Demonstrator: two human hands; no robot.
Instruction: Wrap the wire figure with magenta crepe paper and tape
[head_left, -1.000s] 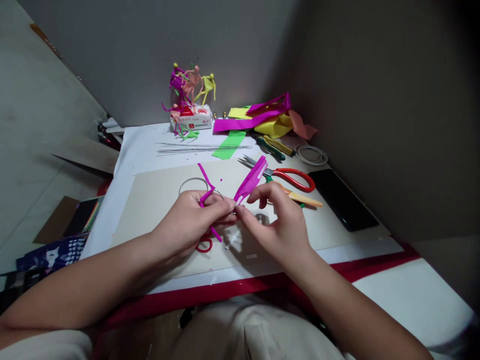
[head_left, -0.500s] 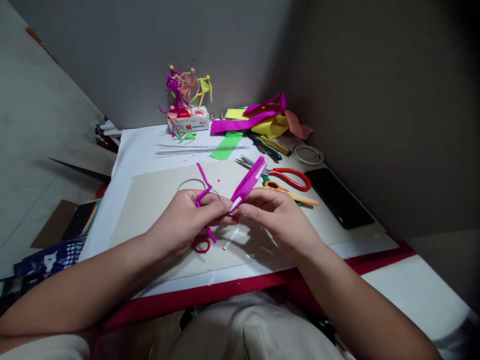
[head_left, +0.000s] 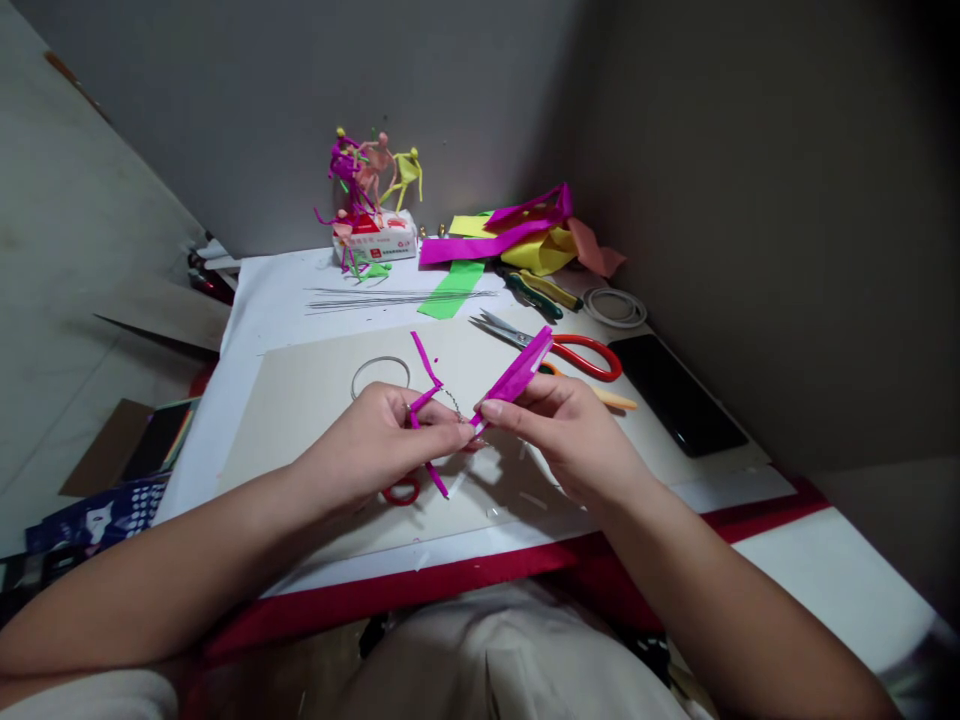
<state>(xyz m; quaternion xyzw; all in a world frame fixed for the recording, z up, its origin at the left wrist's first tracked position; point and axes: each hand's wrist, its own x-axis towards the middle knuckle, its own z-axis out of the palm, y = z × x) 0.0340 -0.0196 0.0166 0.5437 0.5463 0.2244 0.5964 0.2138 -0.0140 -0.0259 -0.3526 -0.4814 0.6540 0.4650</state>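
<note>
My left hand (head_left: 390, 435) is closed on a thin figure (head_left: 426, 400) of twisted wire partly wrapped in magenta paper, whose wrapped ends stick out above and below my fingers. Bare twisted wire (head_left: 452, 400) shows between the magenta parts and my fingertips. My right hand (head_left: 574, 430) pinches a folded magenta paper strip (head_left: 517, 375) with white patches on it. The strip's lower end meets the wire at my left fingertips, and its upper end points up and right. Both hands are above the beige board (head_left: 300, 400).
Red-handled scissors (head_left: 585, 358), an orange-handled tool (head_left: 616, 400) and a black phone (head_left: 679, 395) lie at right. Pliers (head_left: 536, 297), loose wires (head_left: 375, 300) and coloured paper strips (head_left: 480, 245) are behind. Small paper figures (head_left: 375, 170) stand on a white box (head_left: 386, 240).
Both hands have shifted slightly right with the figure and strip. The strip is tilted further right, and my right thumb now covers its lower white patch.
</note>
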